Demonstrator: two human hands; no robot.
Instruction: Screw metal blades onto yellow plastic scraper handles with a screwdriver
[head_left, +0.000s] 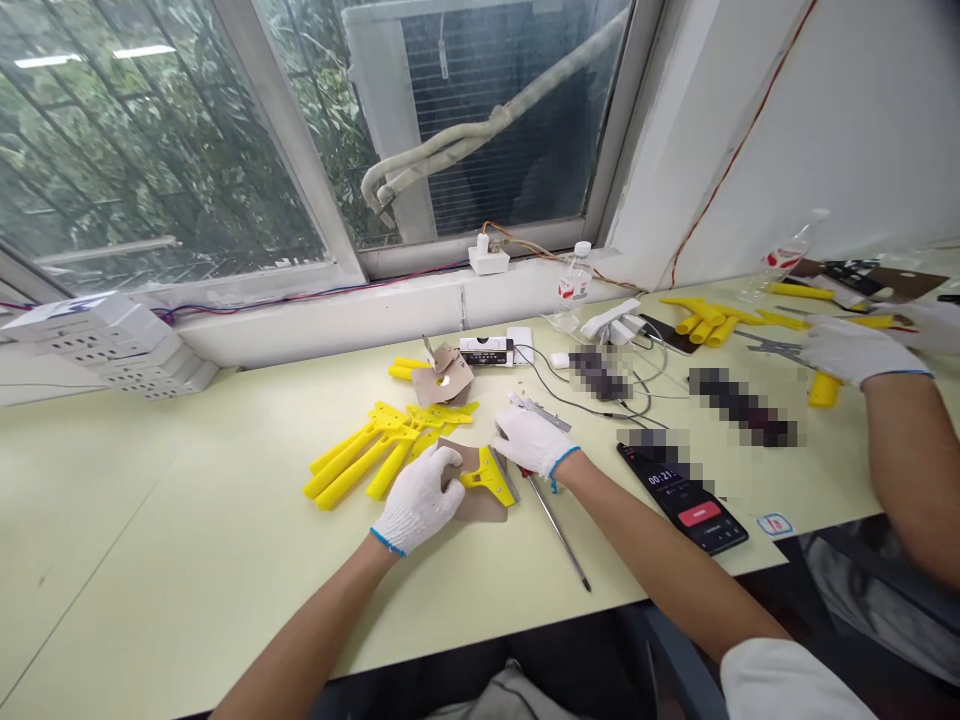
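Observation:
My left hand (420, 500), in a white glove with a blue cuff, grips a yellow scraper (487, 478) by its handle. The scraper's head points right, with a metal blade along its edge, over a brown card (484, 515). Just right of the head is my right hand (532, 440), also gloved, its fingers bent down and drawn together; what they hold, if anything, is hidden. A screwdriver (559, 535) lies below that hand, its red handle partly covered. Metal strips (551, 414) lie behind the right hand. Several yellow scraper handles (360, 460) are heaped left of my left hand.
Brown cards (442, 380) and a black-and-white box (486, 351) lie behind. A phone (686, 500) and cables (585, 405) are to the right, near a bottle (574, 290). A co-worker's gloved hand (844, 350) works at far right. White boxes (112, 340) stand left.

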